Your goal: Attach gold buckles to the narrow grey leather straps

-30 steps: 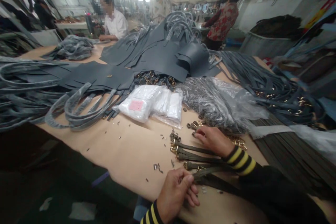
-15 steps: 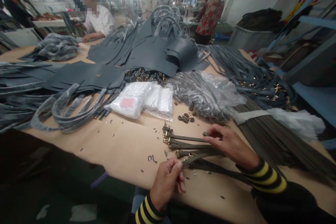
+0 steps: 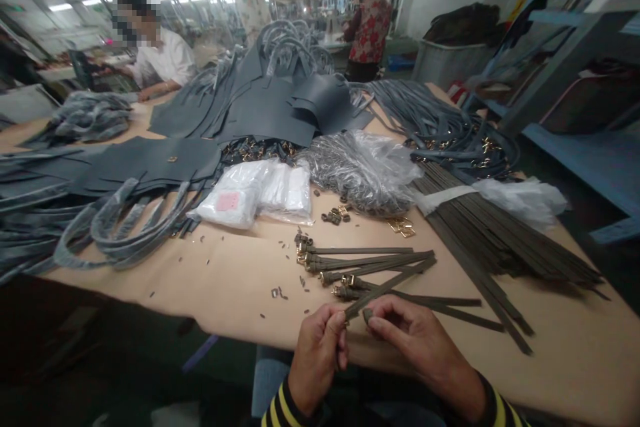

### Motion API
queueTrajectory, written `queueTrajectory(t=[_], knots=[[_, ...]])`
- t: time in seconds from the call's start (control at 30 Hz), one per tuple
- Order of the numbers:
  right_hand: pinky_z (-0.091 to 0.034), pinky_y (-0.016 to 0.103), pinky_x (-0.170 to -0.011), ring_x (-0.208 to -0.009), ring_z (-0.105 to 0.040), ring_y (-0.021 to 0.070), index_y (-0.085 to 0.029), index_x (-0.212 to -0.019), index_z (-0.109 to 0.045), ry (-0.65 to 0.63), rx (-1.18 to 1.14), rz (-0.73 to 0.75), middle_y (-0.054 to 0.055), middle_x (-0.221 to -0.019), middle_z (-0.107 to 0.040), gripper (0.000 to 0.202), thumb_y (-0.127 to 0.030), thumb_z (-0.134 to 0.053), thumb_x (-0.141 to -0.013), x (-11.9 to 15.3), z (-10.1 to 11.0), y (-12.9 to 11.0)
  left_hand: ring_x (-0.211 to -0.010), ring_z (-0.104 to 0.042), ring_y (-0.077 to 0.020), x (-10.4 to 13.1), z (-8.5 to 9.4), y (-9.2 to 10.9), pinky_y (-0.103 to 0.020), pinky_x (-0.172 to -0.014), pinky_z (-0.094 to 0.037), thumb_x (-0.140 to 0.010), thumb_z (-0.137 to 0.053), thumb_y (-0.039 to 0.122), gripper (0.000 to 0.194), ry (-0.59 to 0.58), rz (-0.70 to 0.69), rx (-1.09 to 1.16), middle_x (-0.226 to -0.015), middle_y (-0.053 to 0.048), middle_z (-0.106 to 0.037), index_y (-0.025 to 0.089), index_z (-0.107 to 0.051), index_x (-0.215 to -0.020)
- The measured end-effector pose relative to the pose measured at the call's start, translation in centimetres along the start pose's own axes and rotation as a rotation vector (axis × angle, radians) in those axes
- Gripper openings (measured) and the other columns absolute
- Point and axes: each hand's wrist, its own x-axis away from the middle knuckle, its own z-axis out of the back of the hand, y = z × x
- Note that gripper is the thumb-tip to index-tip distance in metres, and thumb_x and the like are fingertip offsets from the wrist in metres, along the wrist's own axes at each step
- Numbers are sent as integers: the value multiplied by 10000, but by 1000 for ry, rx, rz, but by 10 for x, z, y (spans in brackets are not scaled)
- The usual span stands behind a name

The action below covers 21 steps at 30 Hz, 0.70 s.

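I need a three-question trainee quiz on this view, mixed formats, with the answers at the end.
1. What does the left hand pinch?
2. True or false: the right hand rests on the white packets.
3. Fill in: a ____ band crosses the bundle of long straps.

Key:
1. A strap, near one end.
2. False; it holds a small dark piece close to the left hand.
3. White.
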Motion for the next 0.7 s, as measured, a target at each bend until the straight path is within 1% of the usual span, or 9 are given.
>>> queueTrajectory(t=[0.07, 0.17, 0.27, 0.37, 0.43, 0.57, 0.63, 0.7], knots=[[-435, 275, -594, -620, -531, 154, -172, -660, -528, 35, -14, -12, -1, -630, -554, 83, -253, -545, -663, -1, -6, 1, -314, -340, -39, 3, -3, 2, -171, -363, -260, -781, -376, 481, 376, 5, -8, -5, -420, 73, -378, 167, -398, -576], [-464, 281, -628, -670, -569, 167, -173, -785, -545, 49, -75, -36, 13, -712, -593, 160, -249, -565, -646, 0, -7, 4, -327, -343, -43, 6, -4, 4, -178, -376, -271, -790, -374, 461, 353, 10, -33, -53, -454, 68, -389, 165, -418, -602], [-469, 289, -633, -669, -577, 178, -179, -760, -580, 71, -6, -20, 22, -702, -621, 135, -265, -559, -659, 4, -5, 4, -353, -334, -55, 8, -4, 7, -190, -395, -275, -804, -363, 430, 330, -20, -61, -147, -461, 63, -375, 165, -447, -626], [-471, 286, -631, -705, -574, 187, -192, -734, -599, 113, 89, 42, 31, -725, -629, 105, -260, -543, -678, 9, -4, -1, -423, -348, -73, 9, -5, 7, -201, -447, -289, -815, -375, 383, 305, -46, -140, -255, -477, 51, -368, 166, -464, -619], [-472, 281, -620, -718, -571, 187, -194, -732, -600, 119, 129, 74, 36, -742, -622, 102, -256, -531, -691, 11, -4, -4, -453, -358, -79, 9, -6, 6, -204, -470, -295, -819, -377, 368, 294, -49, -168, -270, -493, 44, -375, 163, -481, -636], [-465, 277, -627, -683, -573, 174, -189, -714, -600, 23, 77, 64, 17, -700, -622, 79, -240, -544, -689, 10, -3, -6, -408, -334, -69, 10, -8, 3, -198, -424, -275, -825, -343, 406, 316, -89, -101, -142, -486, 52, -369, 152, -511, -742], [-459, 280, -635, -676, -571, 173, -175, -709, -602, -31, 14, 45, 17, -686, -625, 84, -242, -559, -681, 8, -1, -6, -403, -321, -66, 10, -7, 2, -196, -414, -263, -821, -350, 417, 327, -126, -91, -113, -483, 55, -365, 143, -528, -795], [-450, 276, -617, -659, -560, 167, -160, -697, -603, -58, -37, 21, 19, -673, -618, 96, -247, -575, -669, 6, 1, -6, -416, -310, -65, 9, -6, 2, -197, -418, -258, -812, -372, 422, 337, -162, -94, -80, -487, 55, -355, 133, -543, -846]])
